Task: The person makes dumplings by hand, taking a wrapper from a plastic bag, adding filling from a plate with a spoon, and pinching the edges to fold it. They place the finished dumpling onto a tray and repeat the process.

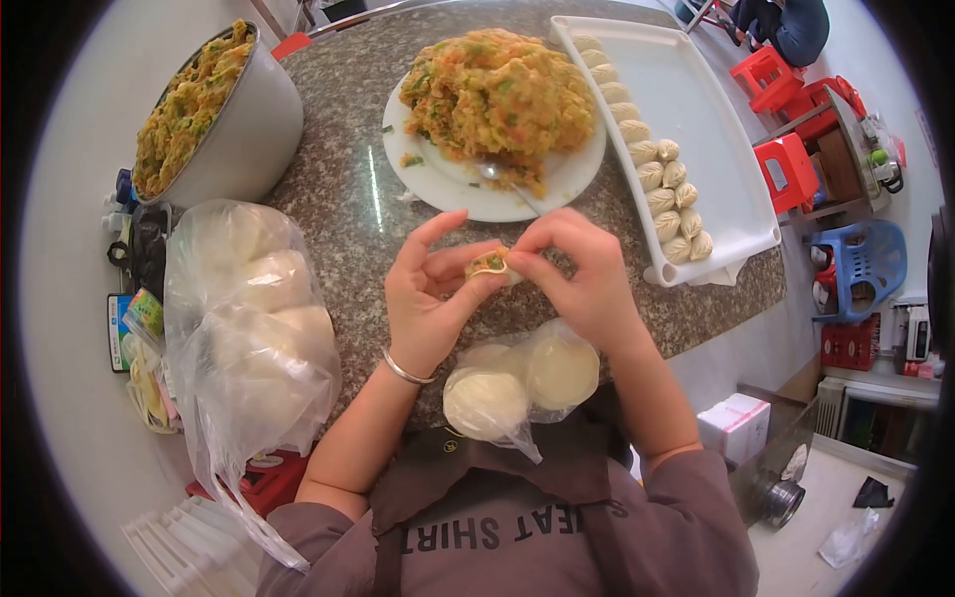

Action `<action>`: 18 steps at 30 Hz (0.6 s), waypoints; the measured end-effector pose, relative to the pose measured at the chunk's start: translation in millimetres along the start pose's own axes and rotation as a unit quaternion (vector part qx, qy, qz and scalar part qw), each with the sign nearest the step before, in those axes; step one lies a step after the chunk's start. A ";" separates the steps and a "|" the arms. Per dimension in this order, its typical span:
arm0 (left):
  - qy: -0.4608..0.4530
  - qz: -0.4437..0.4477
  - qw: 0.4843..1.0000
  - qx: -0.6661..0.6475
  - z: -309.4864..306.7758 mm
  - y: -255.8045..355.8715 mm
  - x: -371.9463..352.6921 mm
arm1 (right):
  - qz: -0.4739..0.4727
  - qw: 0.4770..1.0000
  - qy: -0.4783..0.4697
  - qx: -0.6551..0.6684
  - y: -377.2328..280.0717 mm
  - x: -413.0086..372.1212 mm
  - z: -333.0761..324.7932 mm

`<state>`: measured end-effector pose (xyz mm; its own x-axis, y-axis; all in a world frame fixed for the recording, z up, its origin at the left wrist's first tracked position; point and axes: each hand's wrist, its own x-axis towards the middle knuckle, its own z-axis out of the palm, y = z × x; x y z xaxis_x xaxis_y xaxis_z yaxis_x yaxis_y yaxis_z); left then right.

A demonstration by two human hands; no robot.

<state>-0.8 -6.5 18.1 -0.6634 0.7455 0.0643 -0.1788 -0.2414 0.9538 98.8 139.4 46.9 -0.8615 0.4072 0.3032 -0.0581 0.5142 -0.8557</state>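
A half-closed dumpling [487, 265], its orange and green filling showing at the top, is held between my hands above the counter's near part. My left hand [430, 294] cradles it with thumb and fingers. At its right edge, the thumb and fingertips of my right hand [579, 267] pinch the dough. Just beyond lies a white plate [393, 164] heaped with chopped vegetable filling [497, 90]. A metal spoon [519, 192] rests on that plate, its handle end close to my right hand. Round dough wrappers [485, 406] in clear plastic sit below my hands.
Pleated dumplings [663, 194] line the left side of a white tray [711, 119] at the right. A metal pot [254, 129] of filling stands at the far left, with a plastic bag [259, 328] of wrappers nearer. Red stools [786, 174] and a seated person [799, 32] are beyond the counter.
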 end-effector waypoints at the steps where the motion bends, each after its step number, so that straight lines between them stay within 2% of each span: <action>1: 0.017 0.008 1.000 0.020 0.9 -2.7 0.6 | 0.000 1.000 0.000 0.000 1.4 -0.1 2.4; 3: 0.034 0.017 0.999 0.039 0.7 -3.4 1.5 | -0.079 0.993 0.048 -0.080 3.1 -0.1 6.2; 6: 0.048 0.010 0.997 0.061 -0.6 0.0 2.9 | -0.073 0.994 0.042 -0.074 0.3 -0.1 7.1; 8: 0.034 0.002 0.999 -0.028 0.7 1.7 5.1 | -0.058 0.995 0.055 -0.058 2.8 -0.2 7.2; 10: 0.018 0.010 0.999 -0.029 -1.8 -0.3 5.1 | -0.044 0.996 0.070 -0.041 3.1 1.5 3.2; 12: 0.003 0.017 0.999 -0.030 -2.3 -0.8 4.3 | 0.043 0.997 -0.024 0.065 -1.2 4.4 -5.3; 18: 0.000 0.061 0.998 -0.009 -0.8 -3.2 -0.1 | 0.011 0.998 -0.038 0.050 -6.1 5.9 -8.5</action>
<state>-0.8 -6.3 14.8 -0.6812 0.7096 0.1801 -0.1098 -0.3423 0.9332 98.3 145.1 57.4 -0.8989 0.3571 0.2540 -0.0854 0.4258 -0.9008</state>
